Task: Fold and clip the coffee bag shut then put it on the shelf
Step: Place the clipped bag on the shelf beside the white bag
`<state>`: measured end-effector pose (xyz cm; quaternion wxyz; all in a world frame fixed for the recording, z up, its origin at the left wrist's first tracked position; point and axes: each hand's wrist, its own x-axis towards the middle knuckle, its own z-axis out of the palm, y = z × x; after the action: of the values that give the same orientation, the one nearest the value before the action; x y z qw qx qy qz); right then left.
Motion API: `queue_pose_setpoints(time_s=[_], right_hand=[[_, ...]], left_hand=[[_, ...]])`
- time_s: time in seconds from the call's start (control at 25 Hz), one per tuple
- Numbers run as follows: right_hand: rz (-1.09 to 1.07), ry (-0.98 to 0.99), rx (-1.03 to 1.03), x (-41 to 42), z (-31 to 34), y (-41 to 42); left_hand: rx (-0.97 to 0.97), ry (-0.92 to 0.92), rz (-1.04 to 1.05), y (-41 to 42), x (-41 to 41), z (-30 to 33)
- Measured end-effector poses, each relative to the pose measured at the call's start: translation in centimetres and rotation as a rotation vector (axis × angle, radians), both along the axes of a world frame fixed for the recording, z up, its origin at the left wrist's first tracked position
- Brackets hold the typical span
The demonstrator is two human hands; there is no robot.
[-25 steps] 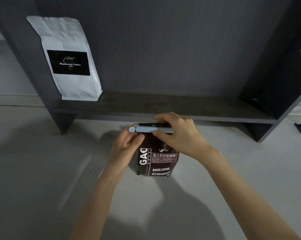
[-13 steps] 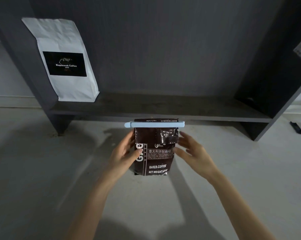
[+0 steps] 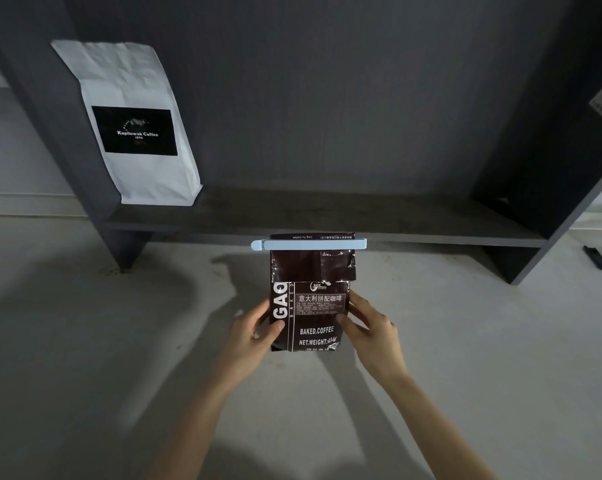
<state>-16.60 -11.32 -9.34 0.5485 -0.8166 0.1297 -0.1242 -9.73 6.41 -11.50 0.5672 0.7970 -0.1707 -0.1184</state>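
Observation:
A dark brown coffee bag (image 3: 311,317) stands upright on the pale surface in front of the shelf. A light blue clip (image 3: 308,244) runs across its folded top. My left hand (image 3: 254,332) grips the bag's left side, thumb on the front. My right hand (image 3: 370,325) grips the right side the same way. The dark grey shelf board (image 3: 327,220) lies just behind the bag, at the height of the clip.
A white coffee bag (image 3: 133,129) with a black label stands at the shelf's left end, leaning against the left side panel (image 3: 50,109). The right side panel (image 3: 549,188) closes the shelf. A small dark object (image 3: 596,258) lies at the far right.
Both hands left the clip at the bag's top and slid down to hold the bag's sides. The clip stays across the folded top.

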Motion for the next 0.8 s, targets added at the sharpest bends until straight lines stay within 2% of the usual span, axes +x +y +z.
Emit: queue_pose_setpoints(time_s=[0.16,0.36,0.6,0.8], right_hand=[[-0.07,-0.064,0.029,0.1,0.5,0.6],[-0.033,-0.112,-0.026,2.3,2.4,1.1],[0.026,-0.226,-0.12,7.0,7.7,2.0],[0.049,-0.304,-0.175,12.1,11.4,2.8]], left_hand=[[-0.09,0.001,0.036,-0.5,-0.6,0.7],[-0.076,-0.041,0.083,0.7,1.0,3.1],[-0.106,-0.205,0.124,2.4,4.5,9.4],[-0.141,-0.209,0.165,3.6,8.8,13.8]])
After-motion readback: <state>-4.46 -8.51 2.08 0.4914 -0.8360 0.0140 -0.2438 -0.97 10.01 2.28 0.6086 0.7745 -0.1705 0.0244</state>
